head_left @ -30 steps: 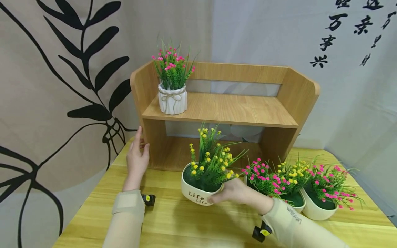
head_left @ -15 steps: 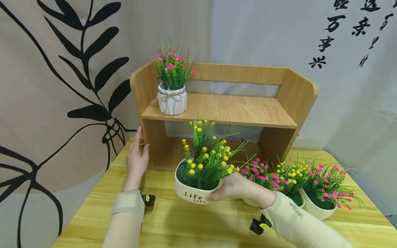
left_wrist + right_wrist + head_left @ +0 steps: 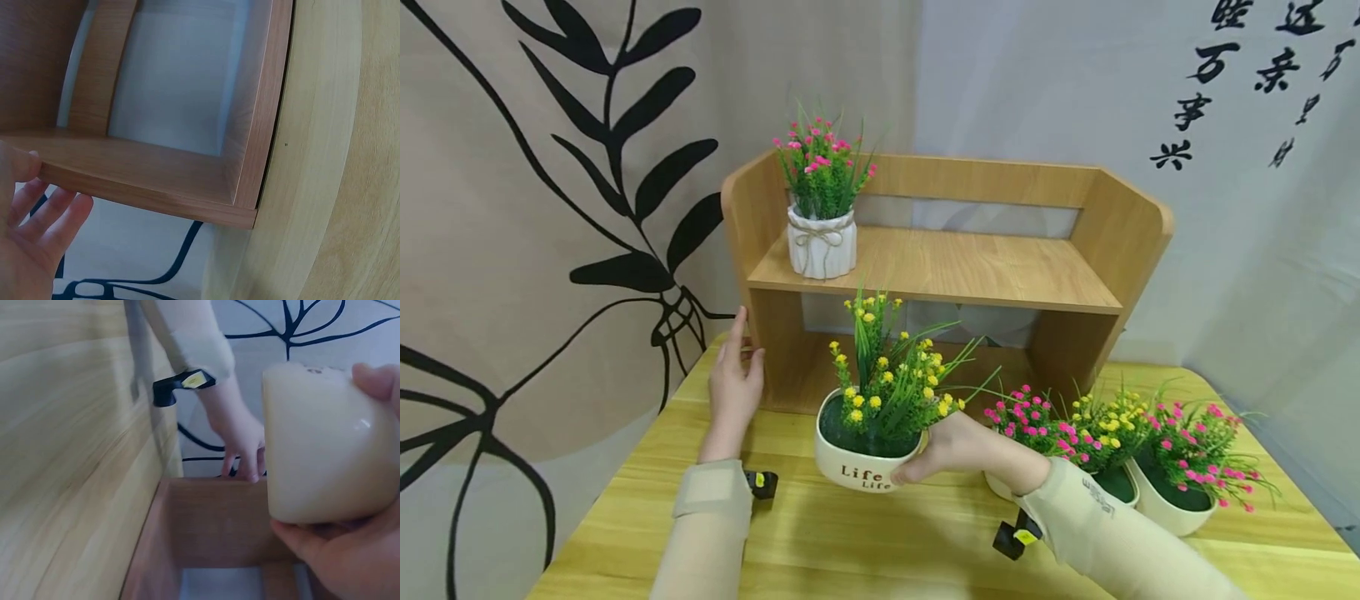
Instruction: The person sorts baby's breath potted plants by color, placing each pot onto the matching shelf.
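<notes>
My right hand (image 3: 951, 450) grips a cream pot (image 3: 857, 467) marked "Life", filled with yellow flowers (image 3: 887, 383), and holds it off the table in front of the wooden shelf unit (image 3: 947, 267). In the right wrist view the pot (image 3: 325, 450) rests in my curled fingers (image 3: 340, 544). My left hand (image 3: 737, 387) lies flat with straight fingers against the shelf's left side panel (image 3: 150, 181), the fingers (image 3: 44, 219) on its outer face. A white ribbed vase of pink flowers (image 3: 822, 242) stands on the upper shelf at the left.
Three more white pots with pink and yellow flowers (image 3: 1112, 442) stand on the yellow wooden table (image 3: 880, 542) at the right, close to my right forearm. Curtains hang behind. The rest of the upper shelf and the lower shelf hold nothing.
My right hand has lifted the yellow-flower pot and carried it leftward, away from the pots at the right. My left hand has stayed on the shelf's side.
</notes>
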A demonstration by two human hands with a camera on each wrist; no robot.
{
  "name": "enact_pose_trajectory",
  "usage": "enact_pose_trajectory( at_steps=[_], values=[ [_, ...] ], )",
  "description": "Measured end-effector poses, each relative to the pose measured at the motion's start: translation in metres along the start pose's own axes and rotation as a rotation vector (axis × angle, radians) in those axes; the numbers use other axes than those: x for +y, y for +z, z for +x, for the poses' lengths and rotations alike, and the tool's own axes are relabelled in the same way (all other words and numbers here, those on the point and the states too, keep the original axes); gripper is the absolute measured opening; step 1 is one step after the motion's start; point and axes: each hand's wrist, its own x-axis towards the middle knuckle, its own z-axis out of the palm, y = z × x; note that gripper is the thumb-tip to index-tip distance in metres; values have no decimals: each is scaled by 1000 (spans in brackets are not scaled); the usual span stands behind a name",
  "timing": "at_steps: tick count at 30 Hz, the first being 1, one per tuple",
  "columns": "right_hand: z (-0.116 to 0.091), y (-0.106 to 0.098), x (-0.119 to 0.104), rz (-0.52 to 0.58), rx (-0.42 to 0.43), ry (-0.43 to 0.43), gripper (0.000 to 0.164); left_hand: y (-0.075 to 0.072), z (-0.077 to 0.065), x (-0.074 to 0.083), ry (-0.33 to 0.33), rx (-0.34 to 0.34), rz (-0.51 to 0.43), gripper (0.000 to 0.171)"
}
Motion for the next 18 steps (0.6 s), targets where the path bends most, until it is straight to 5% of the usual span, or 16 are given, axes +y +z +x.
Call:
enact_pose_trajectory(
  at_steps=[9, 14, 18],
  values=[
    [13, 15, 23, 91, -34, -82, 59, 0, 3, -1, 6, -1, 13, 76],
    [17, 24, 31, -35, -78, 73, 50, 2, 2, -3, 10, 2, -4, 76],
    [24, 30, 38, 8, -95, 77, 47, 2, 1, -4, 7, 6, -15, 76]
  ],
)
